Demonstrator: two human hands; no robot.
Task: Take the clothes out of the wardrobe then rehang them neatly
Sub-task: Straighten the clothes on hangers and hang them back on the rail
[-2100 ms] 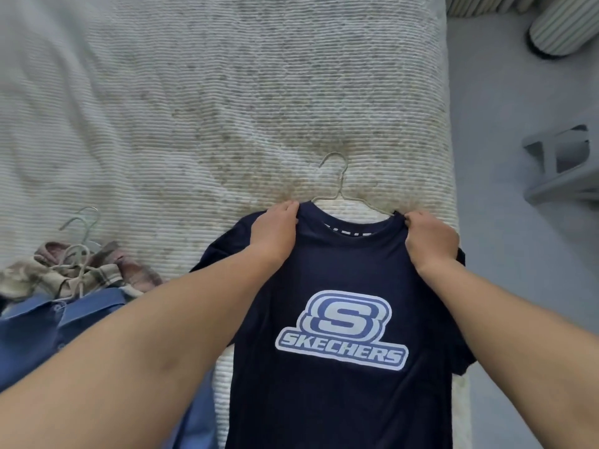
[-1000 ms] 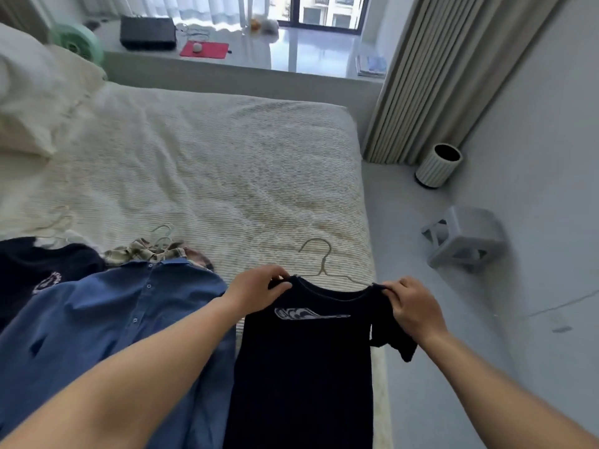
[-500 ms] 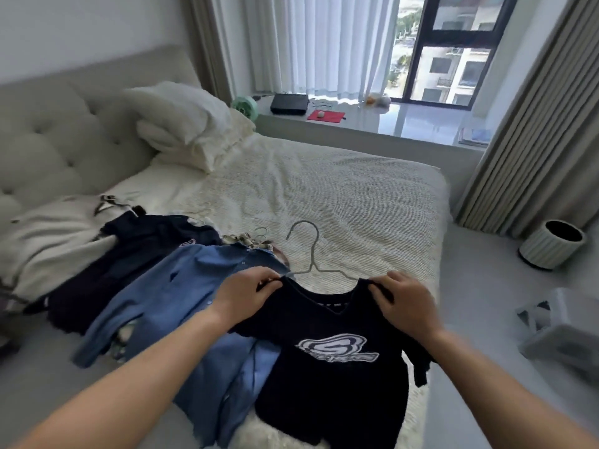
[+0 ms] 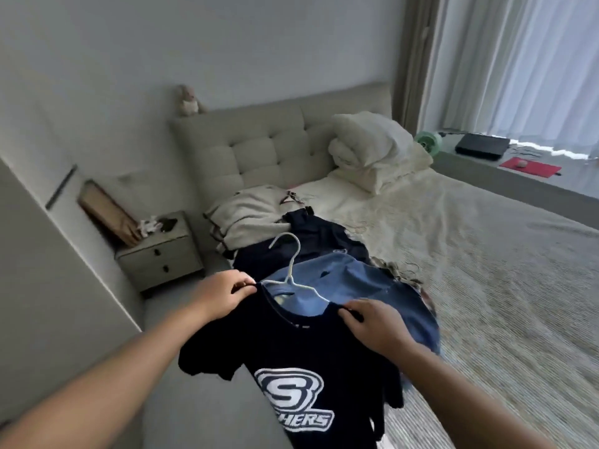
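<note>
A navy T-shirt (image 4: 304, 361) on a white hanger (image 4: 289, 270) is held up between the hands, one shoulder pinched by the left hand (image 4: 223, 294), the other by the right hand (image 4: 372, 325). Just beyond the hands, a blue shirt (image 4: 366, 280), a dark garment (image 4: 311, 241) and a cream garment (image 4: 249, 215) are spread on the bed (image 4: 486, 254). A nightstand (image 4: 162, 254) is seen beyond the left hand.

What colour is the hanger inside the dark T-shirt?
White, or very pale; the hanger shows clearly in the head view above the T-shirt collar.
</note>
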